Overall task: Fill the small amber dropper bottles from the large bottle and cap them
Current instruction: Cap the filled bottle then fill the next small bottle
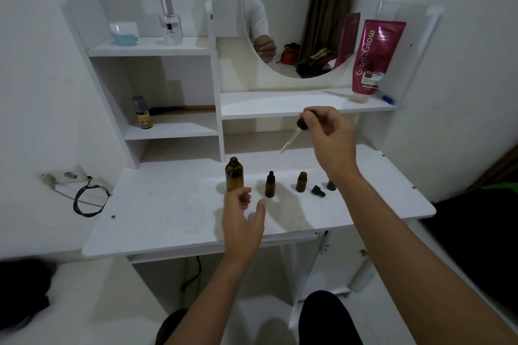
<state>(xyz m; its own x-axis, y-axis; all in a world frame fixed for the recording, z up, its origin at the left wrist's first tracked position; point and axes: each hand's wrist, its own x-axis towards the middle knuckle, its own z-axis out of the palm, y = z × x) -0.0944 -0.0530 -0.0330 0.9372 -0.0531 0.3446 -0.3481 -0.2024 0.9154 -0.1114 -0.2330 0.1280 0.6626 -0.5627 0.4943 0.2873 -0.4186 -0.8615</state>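
White walls closed in a white vanity desk (173,230) under dim light. Nearest the camera, the left hand (243,221) hovered over the desk's front with fingers spread and nothing in it, reaching toward the big bottle (234,174), which stood uncapped just beyond the fingertips. To its right, in a rough row, stood a capped bottle (270,184) with its dropper fitted, then an open bottle (301,182), then a loose cap (318,191) lying on its side, and a third bottle (331,185) half hidden behind the right forearm. Above and behind the row, the right hand (328,134) pinched the black bulb of a dropper (294,134) between thumb and fingers, its glass tube slanting down and left, clear of every bottle. By that layout one small bottle looked finished, while two were left; whether the open ones held liquid could not be told through the dark glass. The dropper probably belonged to one of them, and the loose cap to the other. Farther back, shelves held a spray can (143,112), a perfume bottle (171,24), a jar (124,33) and a pink tube (374,57) beside a round mirror (314,8).
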